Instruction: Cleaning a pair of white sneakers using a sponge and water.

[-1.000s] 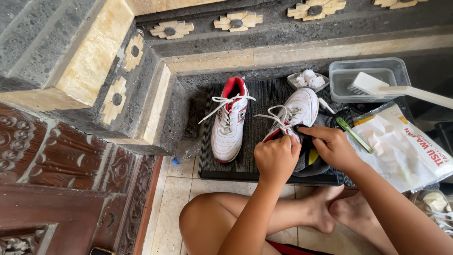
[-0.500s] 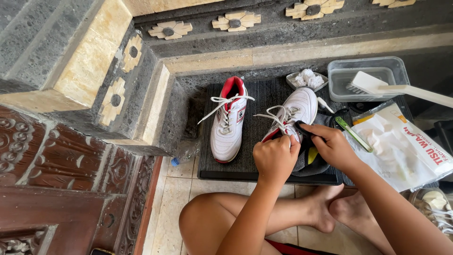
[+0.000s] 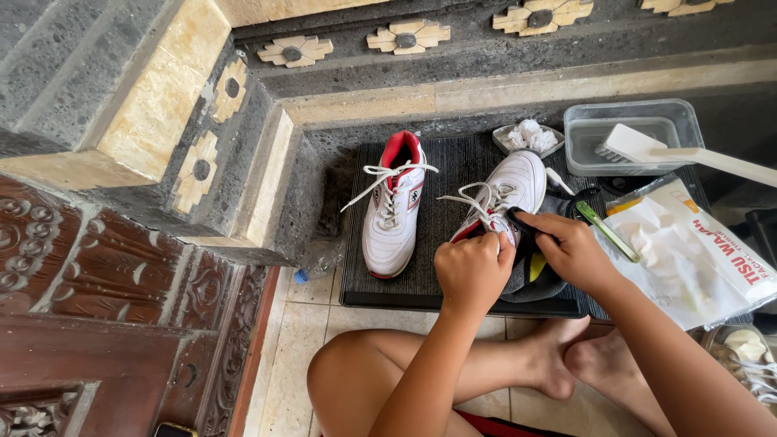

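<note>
Both hands are clamped on the right-hand white shoe [image 3: 510, 190] near the mat's [image 3: 453, 162] front edge: left hand [image 3: 472, 271] pinching its heel collar, right hand [image 3: 573, 251] pressing a dark cloth [image 3: 530, 279] alongside. Shoe judged light, soft-sided, laces loose; best gripped at heel or sole.

White, red-lined sneakers [image 3: 394, 210] on black ribbed mat [image 3: 453, 174]; green toothbrush [image 3: 607, 231].

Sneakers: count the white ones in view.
2. One white sneaker lies alone on the dark mat; the other sneaker is beside it, with the left hand and right hand at its heel.
</note>
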